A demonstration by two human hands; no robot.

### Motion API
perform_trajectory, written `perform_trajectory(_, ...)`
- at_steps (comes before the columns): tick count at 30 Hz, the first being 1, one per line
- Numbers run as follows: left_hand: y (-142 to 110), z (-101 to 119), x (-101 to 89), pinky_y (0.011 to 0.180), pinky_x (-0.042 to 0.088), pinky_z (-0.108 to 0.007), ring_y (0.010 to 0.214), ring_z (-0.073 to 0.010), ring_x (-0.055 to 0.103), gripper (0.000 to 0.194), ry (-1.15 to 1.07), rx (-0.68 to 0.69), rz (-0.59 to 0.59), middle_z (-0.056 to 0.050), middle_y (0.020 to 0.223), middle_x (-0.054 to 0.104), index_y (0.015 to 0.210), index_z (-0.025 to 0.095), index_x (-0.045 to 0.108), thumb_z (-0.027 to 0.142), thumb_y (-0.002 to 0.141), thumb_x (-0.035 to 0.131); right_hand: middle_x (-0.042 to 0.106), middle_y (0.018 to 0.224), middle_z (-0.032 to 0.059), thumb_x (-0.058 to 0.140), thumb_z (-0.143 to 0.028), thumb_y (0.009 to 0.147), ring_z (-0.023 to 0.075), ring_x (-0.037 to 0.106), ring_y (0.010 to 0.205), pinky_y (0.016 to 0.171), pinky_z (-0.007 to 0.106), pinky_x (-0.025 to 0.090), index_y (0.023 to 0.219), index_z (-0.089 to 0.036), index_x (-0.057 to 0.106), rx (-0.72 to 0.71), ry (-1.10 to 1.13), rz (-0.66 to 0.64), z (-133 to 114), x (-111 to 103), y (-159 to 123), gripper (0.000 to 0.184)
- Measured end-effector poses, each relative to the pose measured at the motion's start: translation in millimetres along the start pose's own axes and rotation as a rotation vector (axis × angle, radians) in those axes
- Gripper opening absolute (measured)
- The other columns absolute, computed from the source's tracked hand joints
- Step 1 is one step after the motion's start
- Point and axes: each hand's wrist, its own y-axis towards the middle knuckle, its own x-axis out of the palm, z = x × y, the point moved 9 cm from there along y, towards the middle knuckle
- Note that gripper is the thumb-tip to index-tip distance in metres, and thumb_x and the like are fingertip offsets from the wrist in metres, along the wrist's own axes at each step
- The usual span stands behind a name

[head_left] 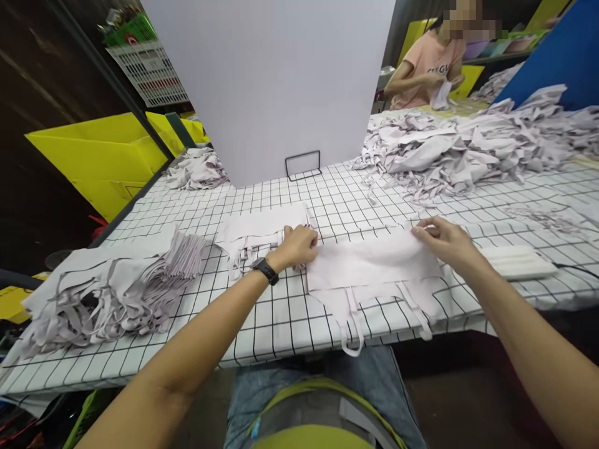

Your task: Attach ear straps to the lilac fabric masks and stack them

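A pale pink strappy crop top (374, 265) lies spread on the checked tablecloth in front of me, its two straps towards me and hanging near the table edge. At its upper left corner, my left hand (299, 245), with a black watch on the wrist, is closed on the fabric. My right hand (442, 240) pinches the upper right corner between thumb and fingers. Just left of my left hand is a small stack of similar tops (262, 227), partly hidden by that hand. Farther left sits a thick stack of folded tops (116, 287) with straps bunched towards me.
A large white board (290, 81) stands at the back on a black wire stand (303, 165). Heaps of pale garments (449, 149) lie at the back right, where a co-worker (433, 68) handles a piece. A white power strip (519, 262) with a black cord lies right of my right hand.
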Motion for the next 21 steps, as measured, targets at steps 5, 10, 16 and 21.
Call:
perform_trajectory(5,-20.9,-10.4,-19.7,0.056,0.036,-0.025,0.058,-0.0128,0.050,0.010,-0.316,-0.131,0.110,-0.001,0.066,0.057,0.081,0.017,0.058,0.008,0.076,0.055,0.065,0.075,0.0026,0.073,-0.016,0.086,0.0160,0.060,0.073,0.071,0.032,0.045,0.103,-0.015,0.071,-0.055,0.225,-0.089,-15.7,-8.1,-22.2,0.017)
perform_trajectory(10,-40.6,-8.4,-70.6,0.050,0.031,-0.020,0.051,-0.0070,0.045,0.022,-0.513,-0.133,0.236,0.001,0.065,0.058,0.092,0.015,0.058,0.003,0.074,0.061,0.066,0.085,0.0032,0.074,-0.005,0.083,0.0137,0.062,0.080,0.082,0.034,0.050,0.105,-0.013,0.074,-0.300,0.291,0.025,-68.5,-47.2,-41.4,0.024)
perform_trajectory(16,-52.7,30.4,-163.5,0.047,0.027,-0.018,0.046,-0.0058,0.042,0.022,-0.525,0.049,0.373,0.005,0.053,0.055,0.081,0.014,0.062,-0.001,0.065,0.061,0.071,0.087,0.0054,0.075,-0.005,0.080,0.0163,0.067,0.081,0.092,0.042,0.055,0.095,-0.014,0.077,-0.581,0.290,0.202,-150.2,-79.4,-58.6,0.018)
perform_trajectory(21,-63.3,48.9,-225.0,0.054,0.038,-0.019,0.056,-0.0101,0.056,0.017,-0.518,0.124,0.544,0.002,0.058,0.062,0.072,0.013,0.061,0.001,0.061,0.065,0.076,0.096,0.0111,0.074,-0.009,0.082,0.0182,0.071,0.087,0.094,0.042,0.056,0.101,-0.011,0.077,-0.706,0.220,0.338,-201.6,-90.9,-70.6,0.020)
